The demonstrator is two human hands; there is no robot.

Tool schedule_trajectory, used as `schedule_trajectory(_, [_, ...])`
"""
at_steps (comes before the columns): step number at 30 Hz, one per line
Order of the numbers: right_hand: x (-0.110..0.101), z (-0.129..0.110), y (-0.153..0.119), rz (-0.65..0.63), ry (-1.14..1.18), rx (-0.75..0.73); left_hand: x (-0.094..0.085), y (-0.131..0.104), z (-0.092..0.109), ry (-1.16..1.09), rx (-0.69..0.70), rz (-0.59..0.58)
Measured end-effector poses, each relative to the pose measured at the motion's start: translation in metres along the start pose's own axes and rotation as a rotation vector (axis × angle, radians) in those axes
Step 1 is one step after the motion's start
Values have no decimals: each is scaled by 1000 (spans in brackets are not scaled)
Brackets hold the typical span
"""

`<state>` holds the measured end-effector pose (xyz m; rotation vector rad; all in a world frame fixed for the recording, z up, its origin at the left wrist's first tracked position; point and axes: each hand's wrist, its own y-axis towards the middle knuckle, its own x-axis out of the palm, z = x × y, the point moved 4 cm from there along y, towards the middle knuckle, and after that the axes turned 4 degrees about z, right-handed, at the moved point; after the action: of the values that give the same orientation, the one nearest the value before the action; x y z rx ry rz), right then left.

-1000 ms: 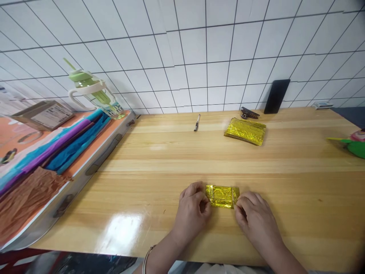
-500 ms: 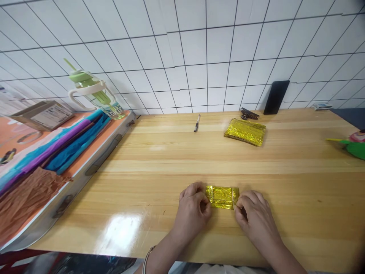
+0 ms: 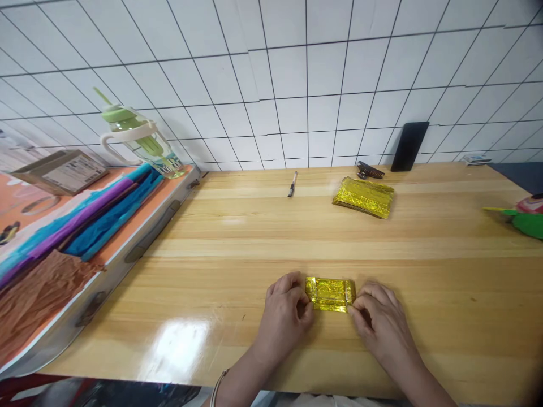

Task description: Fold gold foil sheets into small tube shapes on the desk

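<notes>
Barely shifted: my left hand and right hand, each pinching near corner of folded gold foil on surface.

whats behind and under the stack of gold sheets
Behind the stack of gold sheets, a dark clip lies near the tiled wall. The stack rests on the wooden table; anything directly beneath it is hidden.

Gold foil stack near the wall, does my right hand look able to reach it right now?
Probably yes: nothing stands between the right hand and the gold foil stack, though that hand pinches the folded foil and would likely need to let go first.
</notes>
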<state>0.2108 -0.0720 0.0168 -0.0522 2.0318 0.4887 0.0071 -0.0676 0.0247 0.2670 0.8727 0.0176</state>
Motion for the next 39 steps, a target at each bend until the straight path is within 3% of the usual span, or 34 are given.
schedule_trajectory(15, [-6, 2, 11, -129, -73, -11, -5, 2, -4, -58, -37, -88])
schedule_trajectory(30, [-7, 3, 21, -236, -61, 7, -6, 4, -7, -61, -70, -75])
schedule_trajectory(39, [-8, 2, 30, -320, -93, -51, -6, 16, -11, 27, -56, -230])
